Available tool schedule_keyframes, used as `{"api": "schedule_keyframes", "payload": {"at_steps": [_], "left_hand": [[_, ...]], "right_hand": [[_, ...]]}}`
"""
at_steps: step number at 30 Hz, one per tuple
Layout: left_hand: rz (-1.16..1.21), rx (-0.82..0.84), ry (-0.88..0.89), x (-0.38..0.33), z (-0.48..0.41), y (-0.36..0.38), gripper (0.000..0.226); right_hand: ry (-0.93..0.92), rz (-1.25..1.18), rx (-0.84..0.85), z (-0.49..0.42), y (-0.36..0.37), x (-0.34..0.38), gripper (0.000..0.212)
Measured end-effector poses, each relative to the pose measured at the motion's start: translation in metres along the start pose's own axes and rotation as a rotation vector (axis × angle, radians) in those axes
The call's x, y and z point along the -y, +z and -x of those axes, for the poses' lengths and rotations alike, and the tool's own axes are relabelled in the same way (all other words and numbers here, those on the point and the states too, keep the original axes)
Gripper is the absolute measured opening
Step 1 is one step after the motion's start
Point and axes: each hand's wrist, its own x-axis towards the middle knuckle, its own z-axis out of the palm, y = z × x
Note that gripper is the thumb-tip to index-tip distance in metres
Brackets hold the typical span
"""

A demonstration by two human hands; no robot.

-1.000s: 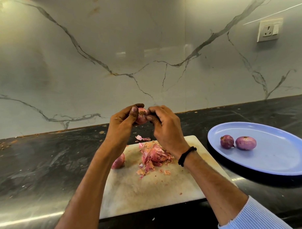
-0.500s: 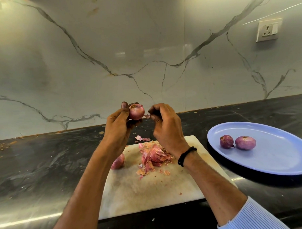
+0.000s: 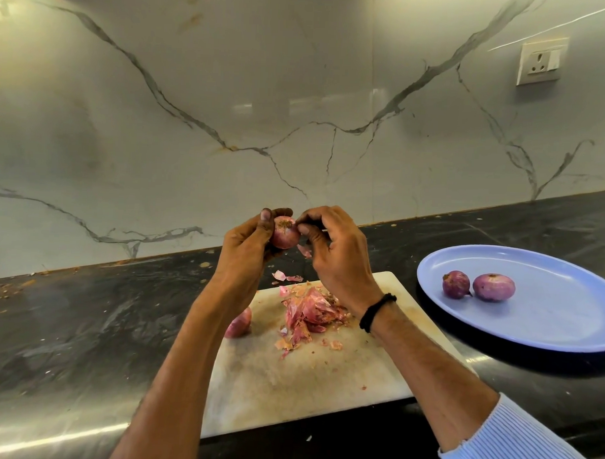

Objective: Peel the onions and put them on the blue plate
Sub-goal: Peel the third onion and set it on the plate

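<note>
We find the onion (image 3: pixel 285 233), round and glossy pink with a brown root tuft facing us, held above the white cutting board (image 3: pixel 289 383). The left grip (image 3: pixel 245 251) clasps it from the side. The right grip (image 3: pixel 334 254) pinches at its root end. A papery flake (image 3: pixel 304 251) shows just below.

A small peeled onion (image 3: pixel 456 284) and a larger peeled onion (image 3: pixel 493 287) lie side by side on the smooth blue plate (image 3: pixel 548 327), on the dark veined bench (image 3: pixel 68 324).

Half a second ago the right grip stood apart; it has closed onto the onion.

An unpeeled onion (image 3: pixel 238 326) sits half hidden behind the left forearm, near the crumpled skin pile (image 3: pixel 312 312).
</note>
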Motion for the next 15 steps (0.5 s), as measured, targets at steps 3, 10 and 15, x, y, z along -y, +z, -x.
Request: {"api": "schedule_keyframes", "payload": {"at_steps": [3,10,15], "left_hand": [[0.005,-0.003,-0.006,0.0000,0.0004,0.0013,0.033],[0.074,-0.051,-0.043,-0.0004,0.0000,0.0033,0.033],[0.165,-0.207,-0.063,-0.0063,-0.0027,0.0029,0.030]], "right_hand": [[-0.029,0.056,-0.024,0.0005,0.0022,-0.0023,0.005],[-0.062,0.108,-0.015,0.0025,0.0062,-0.0056,0.004],[-0.081,0.104,0.011,0.0027,0.0059,-0.0039,0.005]]}}
